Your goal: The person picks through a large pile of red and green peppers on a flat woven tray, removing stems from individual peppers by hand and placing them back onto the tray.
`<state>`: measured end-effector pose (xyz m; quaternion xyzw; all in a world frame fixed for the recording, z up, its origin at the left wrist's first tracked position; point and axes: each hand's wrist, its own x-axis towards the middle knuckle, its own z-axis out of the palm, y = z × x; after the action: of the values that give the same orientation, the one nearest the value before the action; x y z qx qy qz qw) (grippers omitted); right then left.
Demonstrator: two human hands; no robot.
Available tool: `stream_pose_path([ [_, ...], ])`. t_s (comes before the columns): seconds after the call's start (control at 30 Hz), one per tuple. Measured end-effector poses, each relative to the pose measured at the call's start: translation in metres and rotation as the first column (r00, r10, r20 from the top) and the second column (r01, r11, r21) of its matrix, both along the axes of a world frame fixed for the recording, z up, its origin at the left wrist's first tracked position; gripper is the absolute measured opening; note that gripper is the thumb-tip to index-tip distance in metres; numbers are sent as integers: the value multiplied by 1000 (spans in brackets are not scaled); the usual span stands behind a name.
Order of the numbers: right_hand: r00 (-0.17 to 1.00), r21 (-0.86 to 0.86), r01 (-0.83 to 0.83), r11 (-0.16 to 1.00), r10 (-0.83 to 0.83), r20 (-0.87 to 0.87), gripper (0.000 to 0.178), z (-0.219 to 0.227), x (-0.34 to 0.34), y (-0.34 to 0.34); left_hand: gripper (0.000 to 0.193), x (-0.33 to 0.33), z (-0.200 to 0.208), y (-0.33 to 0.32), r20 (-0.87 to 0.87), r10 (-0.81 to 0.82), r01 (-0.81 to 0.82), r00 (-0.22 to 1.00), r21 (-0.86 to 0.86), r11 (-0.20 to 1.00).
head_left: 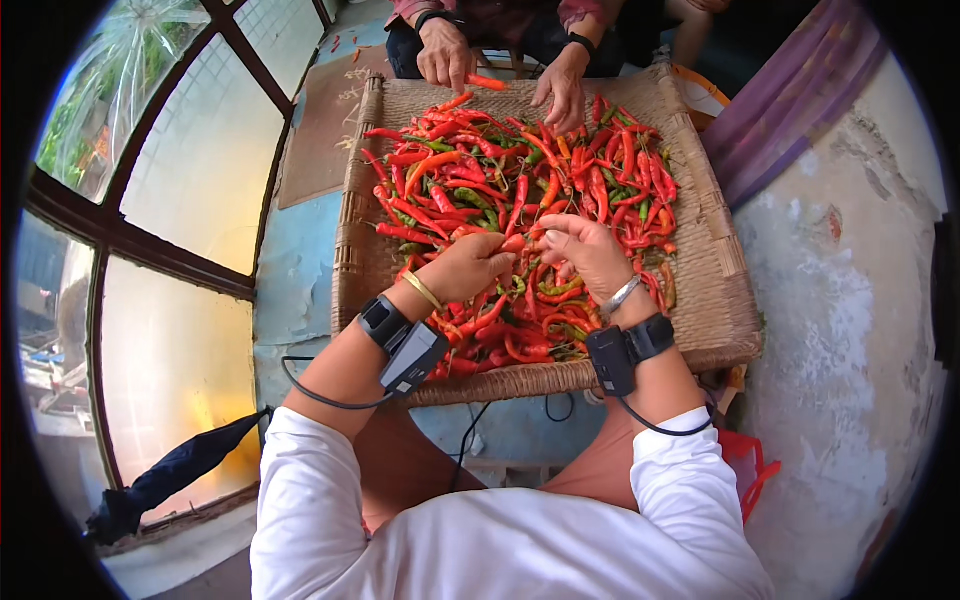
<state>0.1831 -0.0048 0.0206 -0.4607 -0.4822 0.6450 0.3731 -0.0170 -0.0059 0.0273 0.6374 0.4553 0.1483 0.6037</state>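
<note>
My left hand [462, 268] is closed around a red chili pepper [514, 243], whose end shows between thumb and forefinger. Facing it, my right hand [592, 256] has its thumb and forefinger pinched at that pepper's tip end; the exact grip is too small to make out. Both hands are over a heap of chili peppers [480, 172], mostly red with some orange and green ones. The heap lies on a large woven tray [715, 240] with a raised rim, in front of my knees.
Across the tray, another person's hands work at the far edge; one hand [445, 55] is by an orange-red pepper [486, 82]. Framed windows [190, 150] stand at left, with a folded dark umbrella [180, 470] below. A worn wall [830, 300] and purple curtain [800, 90] are at right.
</note>
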Motion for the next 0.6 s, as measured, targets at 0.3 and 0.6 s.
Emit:
stream_pose_path([
  [0.3,969,48,-224,973,217,117,16,-1,-7,-6,24,4,-1,-3,-12,-222,222,975,-13,975],
  [0.6,967,-41,253,967,-254,-10,17,-1,32,15,22,-42,-29,32,-425,259,123,868,687,716],
])
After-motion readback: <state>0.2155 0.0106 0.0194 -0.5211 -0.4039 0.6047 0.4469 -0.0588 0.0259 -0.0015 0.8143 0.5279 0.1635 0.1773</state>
